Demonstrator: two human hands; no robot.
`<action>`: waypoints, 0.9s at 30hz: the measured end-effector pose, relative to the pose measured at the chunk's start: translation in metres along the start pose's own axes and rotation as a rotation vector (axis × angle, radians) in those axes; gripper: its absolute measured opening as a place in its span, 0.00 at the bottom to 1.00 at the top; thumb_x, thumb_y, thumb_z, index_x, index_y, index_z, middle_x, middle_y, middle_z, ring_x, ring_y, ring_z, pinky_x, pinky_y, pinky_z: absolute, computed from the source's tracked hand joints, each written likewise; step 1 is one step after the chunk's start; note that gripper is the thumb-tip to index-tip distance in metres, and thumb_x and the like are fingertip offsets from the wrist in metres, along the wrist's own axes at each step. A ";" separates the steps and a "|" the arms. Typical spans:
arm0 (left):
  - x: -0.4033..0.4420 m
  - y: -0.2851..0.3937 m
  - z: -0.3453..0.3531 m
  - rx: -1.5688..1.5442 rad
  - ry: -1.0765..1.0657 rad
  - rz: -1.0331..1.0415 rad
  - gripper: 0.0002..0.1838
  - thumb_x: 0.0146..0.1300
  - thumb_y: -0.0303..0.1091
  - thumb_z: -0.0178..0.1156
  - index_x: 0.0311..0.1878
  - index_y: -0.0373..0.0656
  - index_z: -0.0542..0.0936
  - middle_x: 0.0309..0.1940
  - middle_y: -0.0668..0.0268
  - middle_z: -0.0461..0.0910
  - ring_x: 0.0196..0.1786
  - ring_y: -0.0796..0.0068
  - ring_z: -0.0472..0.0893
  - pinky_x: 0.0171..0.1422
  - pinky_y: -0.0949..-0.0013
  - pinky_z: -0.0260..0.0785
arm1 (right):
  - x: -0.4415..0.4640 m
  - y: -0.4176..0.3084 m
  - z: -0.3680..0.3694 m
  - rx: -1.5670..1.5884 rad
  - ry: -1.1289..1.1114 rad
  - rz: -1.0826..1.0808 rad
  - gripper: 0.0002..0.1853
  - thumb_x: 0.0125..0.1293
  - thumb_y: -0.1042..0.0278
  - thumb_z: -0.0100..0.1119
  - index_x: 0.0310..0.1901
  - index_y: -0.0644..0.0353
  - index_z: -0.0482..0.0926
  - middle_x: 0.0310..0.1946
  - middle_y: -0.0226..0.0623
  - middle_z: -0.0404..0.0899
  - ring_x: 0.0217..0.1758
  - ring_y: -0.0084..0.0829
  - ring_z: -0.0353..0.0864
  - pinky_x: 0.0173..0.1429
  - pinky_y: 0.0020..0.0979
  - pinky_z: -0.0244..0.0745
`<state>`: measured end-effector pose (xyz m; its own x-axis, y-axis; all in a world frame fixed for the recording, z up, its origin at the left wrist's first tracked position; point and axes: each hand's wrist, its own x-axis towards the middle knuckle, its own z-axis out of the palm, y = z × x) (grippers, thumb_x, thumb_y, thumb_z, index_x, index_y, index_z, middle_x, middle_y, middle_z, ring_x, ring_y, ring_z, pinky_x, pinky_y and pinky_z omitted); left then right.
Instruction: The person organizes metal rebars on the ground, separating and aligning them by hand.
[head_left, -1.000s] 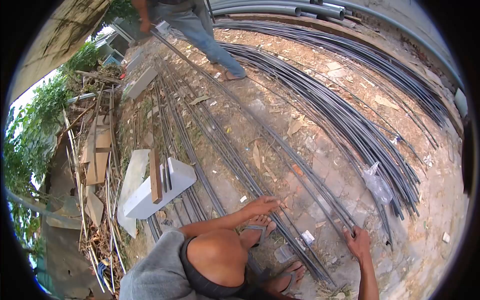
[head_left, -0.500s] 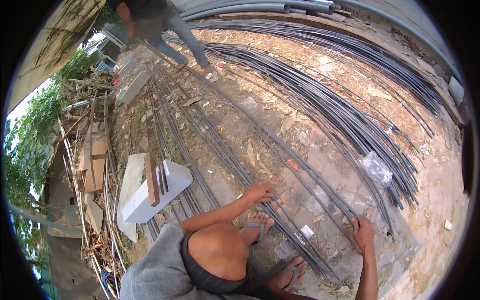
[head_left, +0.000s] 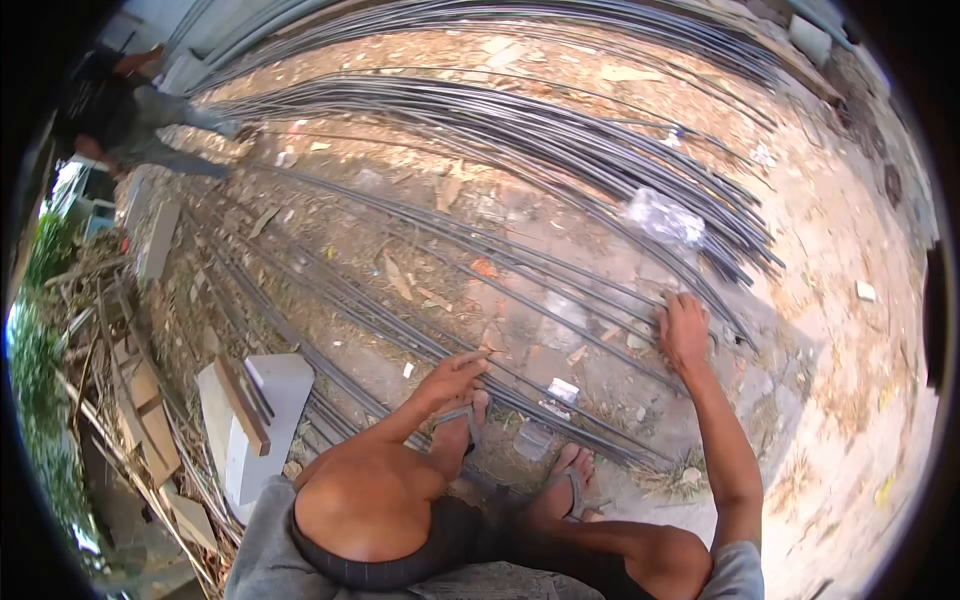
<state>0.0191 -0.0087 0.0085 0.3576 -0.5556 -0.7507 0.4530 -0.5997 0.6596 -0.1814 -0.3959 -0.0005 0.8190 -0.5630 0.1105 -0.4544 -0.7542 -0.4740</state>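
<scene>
Long dark steel rods [head_left: 560, 268] run across the ground toward my right hand [head_left: 684, 328]. The fingers of that hand curl down over the near ends of a few rods, just short of the large bundle. My left hand [head_left: 452, 380] is above a lower group of rods [head_left: 400, 328], near my foot. Its thumb and fingers are pinched together, with something thin and too small to name at the tips. Another steel rod [head_left: 600, 342] lies between my two hands.
A large bundle of rods [head_left: 520, 125] lies beyond, with clear plastic wrap [head_left: 664, 218] on its near end. At the far left stands another person [head_left: 150, 125]. A pale block [head_left: 275, 400] with a wooden piece [head_left: 240, 405] and scrap boards [head_left: 150, 425] lie left.
My view has turned, so the scene sits further left and higher. My right hand has shifted with rod ends toward the large bundle. The other person now appears at the far left edge.
</scene>
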 end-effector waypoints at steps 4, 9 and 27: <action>0.035 0.003 -0.014 0.107 -0.038 -0.095 0.24 0.71 0.47 0.58 0.64 0.42 0.75 0.44 0.62 0.83 0.30 0.79 0.82 0.34 0.76 0.74 | -0.015 -0.018 0.029 -0.094 0.116 -0.167 0.18 0.61 0.66 0.61 0.53 0.57 0.76 0.53 0.44 0.74 0.59 0.44 0.71 0.61 0.47 0.64; 0.015 -0.038 0.029 -0.006 -0.085 -0.217 0.23 0.70 0.49 0.59 0.60 0.41 0.78 0.38 0.63 0.84 0.28 0.79 0.81 0.31 0.76 0.72 | -0.100 -0.011 -0.006 -0.009 0.018 -0.070 0.14 0.61 0.67 0.61 0.49 0.57 0.80 0.48 0.41 0.76 0.55 0.42 0.72 0.57 0.46 0.65; 0.020 -0.035 0.040 -0.089 -0.054 -0.222 0.25 0.70 0.45 0.60 0.62 0.38 0.75 0.37 0.62 0.82 0.30 0.76 0.82 0.34 0.71 0.77 | -0.087 0.160 -0.069 0.023 -0.149 0.193 0.13 0.68 0.58 0.58 0.47 0.57 0.80 0.38 0.43 0.82 0.43 0.47 0.79 0.47 0.43 0.74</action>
<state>-0.0219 -0.0223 -0.0283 0.1977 -0.4470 -0.8724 0.5864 -0.6592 0.4707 -0.3497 -0.4908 -0.0258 0.7609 -0.6389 -0.1133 -0.6011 -0.6282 -0.4940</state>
